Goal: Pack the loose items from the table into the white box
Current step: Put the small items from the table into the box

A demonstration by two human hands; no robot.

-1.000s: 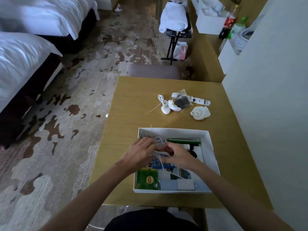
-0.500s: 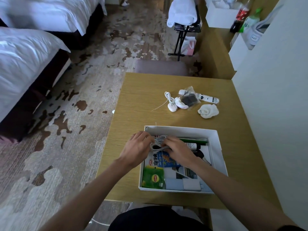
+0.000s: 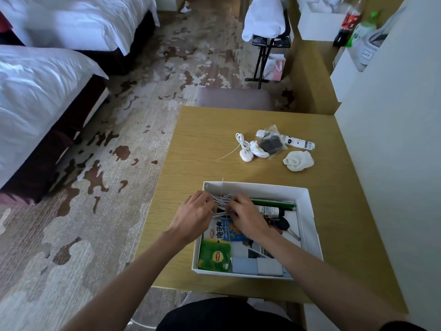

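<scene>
Both hands meet over the far-left corner of the white box point(image 3: 307, 206): the left hand point(image 3: 194, 217) and the right hand point(image 3: 248, 217) each have their fingers curled closed around a bundle of white cable point(image 3: 222, 201), which they hold between them just inside the box's far wall. The box sits on the near half of the wooden surface point(image 3: 198, 144), open at the top. Inside it, along the far side, lie a green pen point(image 3: 274, 203) and a white tube with a black cap point(image 3: 269, 209), with a dark key fob point(image 3: 282, 223) just beside them. Under the hands shows a blue-and-white packet point(image 3: 224, 231); in the near-left corner lies a green tea packet point(image 3: 214, 256), and next to it a pale grey flat case point(image 3: 257, 267). Loose items remain on the far part of the surface, well apart from the box: a white earphone cable with its white pods point(image 3: 245, 149), a clear bag holding something dark point(image 3: 270, 143), a white tube with dark print point(image 3: 299, 142), and a balled white sock point(image 3: 298, 160) nearest the wall. A chair seat point(image 3: 235, 99) is tucked at the far edge.
</scene>
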